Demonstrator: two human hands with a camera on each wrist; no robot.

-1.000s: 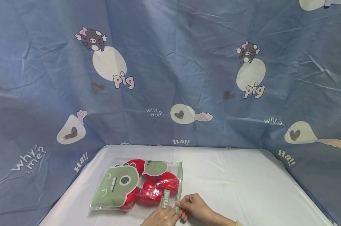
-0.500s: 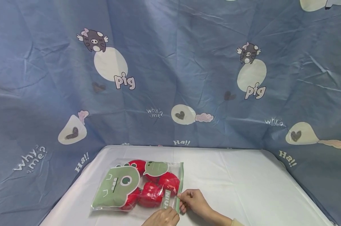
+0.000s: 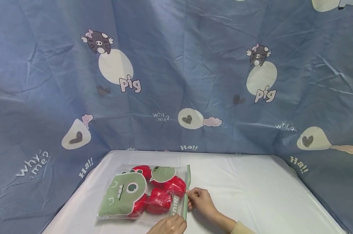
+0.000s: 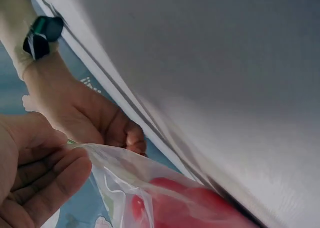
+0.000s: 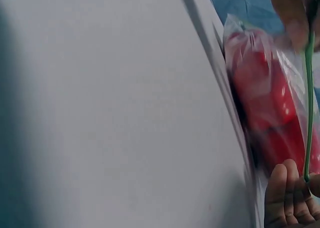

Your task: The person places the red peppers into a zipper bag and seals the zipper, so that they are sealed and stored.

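Observation:
A clear zip bag [image 3: 122, 195] with a green cartoon monster print lies on the white table, several red bell peppers [image 3: 158, 201] inside it. Its green zip strip [image 3: 189, 175] runs along the right side. At the near end of that strip, my left hand [image 3: 169, 224] pinches the bag's edge between thumb and fingers. Farther up, my right hand [image 3: 202, 202] pinches the strip between thumb and index finger. The right wrist view shows the strip [image 5: 309, 107] stretched straight between both hands. In the left wrist view, the bag's film [image 4: 120, 163] tapers up to my left fingertips.
White cloth covers the table [image 3: 237, 188], which extends right of the bag and behind it. A blue curtain [image 3: 164, 81] with pig prints hangs behind the table and along both sides.
My right hand has slid away from my left hand, up along the green strip. My left hand has stayed at the near corner. The bag has shifted slightly.

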